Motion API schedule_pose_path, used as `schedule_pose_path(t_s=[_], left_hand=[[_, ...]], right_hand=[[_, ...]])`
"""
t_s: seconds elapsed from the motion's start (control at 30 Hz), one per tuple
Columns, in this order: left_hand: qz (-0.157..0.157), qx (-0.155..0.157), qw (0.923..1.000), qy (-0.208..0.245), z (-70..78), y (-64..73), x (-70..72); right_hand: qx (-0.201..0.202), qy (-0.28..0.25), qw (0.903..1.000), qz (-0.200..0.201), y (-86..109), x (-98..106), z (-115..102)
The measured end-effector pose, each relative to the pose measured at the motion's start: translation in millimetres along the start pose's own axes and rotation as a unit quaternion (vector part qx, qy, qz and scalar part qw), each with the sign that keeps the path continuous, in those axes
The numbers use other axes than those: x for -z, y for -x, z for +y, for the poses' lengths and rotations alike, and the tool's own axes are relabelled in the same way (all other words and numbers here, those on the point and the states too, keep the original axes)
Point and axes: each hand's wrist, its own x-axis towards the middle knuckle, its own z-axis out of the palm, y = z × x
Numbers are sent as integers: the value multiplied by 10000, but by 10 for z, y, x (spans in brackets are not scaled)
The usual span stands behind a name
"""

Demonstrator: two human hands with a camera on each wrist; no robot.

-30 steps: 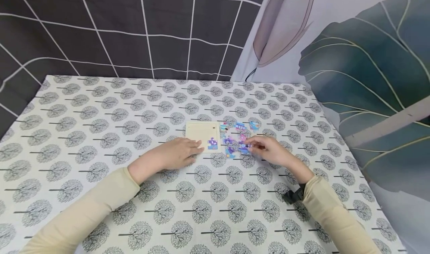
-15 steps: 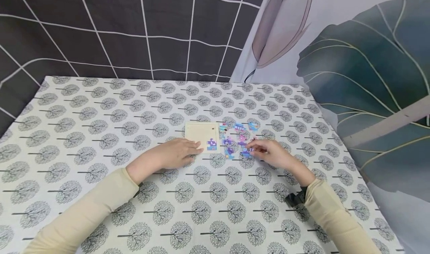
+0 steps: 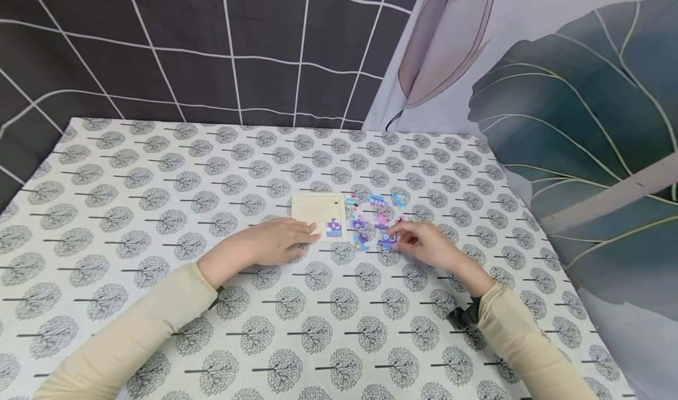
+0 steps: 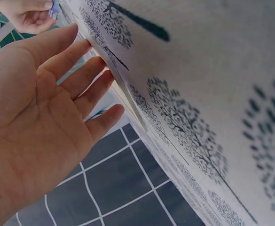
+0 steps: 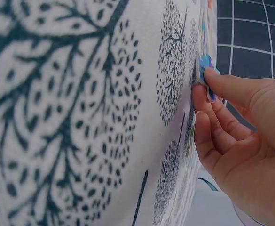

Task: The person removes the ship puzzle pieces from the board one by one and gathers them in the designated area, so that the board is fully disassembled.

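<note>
My left hand (image 3: 278, 240) rests with its fingertips on the near left edge of a cream puzzle tray (image 3: 312, 207). In the left wrist view its fingers (image 4: 76, 84) are spread and hold nothing. A purple and blue jigsaw piece (image 3: 333, 229) lies in the tray's near right corner. To the right of the tray, my right hand (image 3: 426, 244) pinches another blue and purple jigsaw piece (image 5: 206, 70) between thumb and fingers. That piece is low over the cloth; whether it touches the cloth I cannot tell.
Several loose jigsaw pieces (image 3: 360, 223) lie between the tray and my right hand. Farther back are a striped piece (image 3: 378, 201) and a blue-orange one (image 3: 399, 198). A tree-print cloth (image 3: 318, 329) covers the table; a dark gridded curtain (image 3: 185, 47) hangs behind it.
My right hand has shifted slightly toward me with the jigsaw piece. The left hand stays at the tray's edge, and the tray has not moved.
</note>
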Motion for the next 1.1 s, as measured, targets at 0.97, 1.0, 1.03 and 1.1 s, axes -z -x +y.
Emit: schedule_pose_path(t_s=[0.97, 1.0, 1.03, 1.1], left_hand=[[-126, -88, 9997, -179, 10, 30, 20], [-122, -95, 9997, -182, 9, 30, 16], [-126, -94, 9997, -196, 10, 32, 16], [-142, -72, 9997, -208, 12, 35, 17]], right_hand=[[83, 271, 9993, 261, -30, -87, -13], [116, 287, 9991, 283, -29, -90, -16], [135, 306, 9990, 292, -28, -90, -24], [164, 328, 9989, 306, -28, -92, -35]])
